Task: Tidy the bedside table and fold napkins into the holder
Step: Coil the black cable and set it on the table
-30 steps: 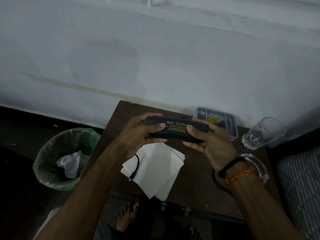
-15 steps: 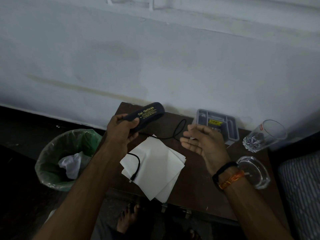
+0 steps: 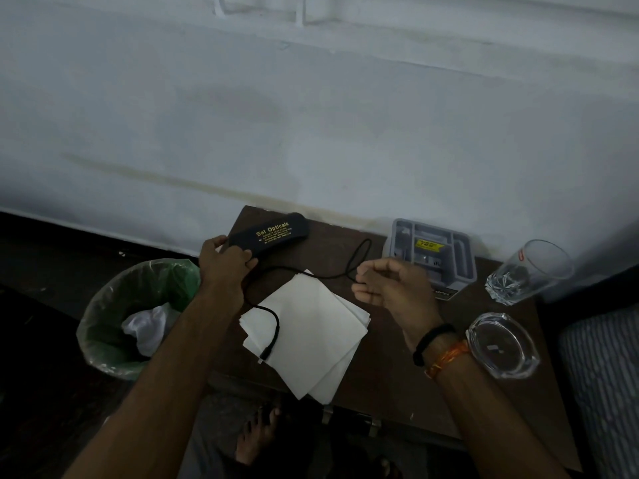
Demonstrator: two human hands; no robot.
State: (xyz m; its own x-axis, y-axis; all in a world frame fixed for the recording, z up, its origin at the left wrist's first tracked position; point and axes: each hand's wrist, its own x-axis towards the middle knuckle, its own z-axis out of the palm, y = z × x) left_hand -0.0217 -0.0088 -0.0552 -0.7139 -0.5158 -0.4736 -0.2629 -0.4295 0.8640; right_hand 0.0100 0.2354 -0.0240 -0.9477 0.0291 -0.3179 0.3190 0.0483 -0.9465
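My left hand (image 3: 226, 262) grips the near end of a black spectacle case (image 3: 271, 232) with gold lettering, which lies at the far left corner of the brown bedside table (image 3: 397, 382). A stack of white napkins (image 3: 311, 337) lies in the middle of the table, with a black cable (image 3: 273, 323) draped across it. My right hand (image 3: 390, 288) hovers above the table right of the napkins, fingers loosely curled, holding nothing. The grey plastic holder (image 3: 432, 250) stands at the back, against the wall.
A clear drinking glass (image 3: 529, 271) lies tilted at the back right. A glass ashtray (image 3: 501, 344) sits by my right wrist. A green-lined bin (image 3: 138, 316) with crumpled paper stands on the floor to the left. A striped mattress (image 3: 601, 375) borders the right side.
Both hands held the case above the napkins a second ago. My left hand alone carried it to the far left corner and set it down; my right hand let go.
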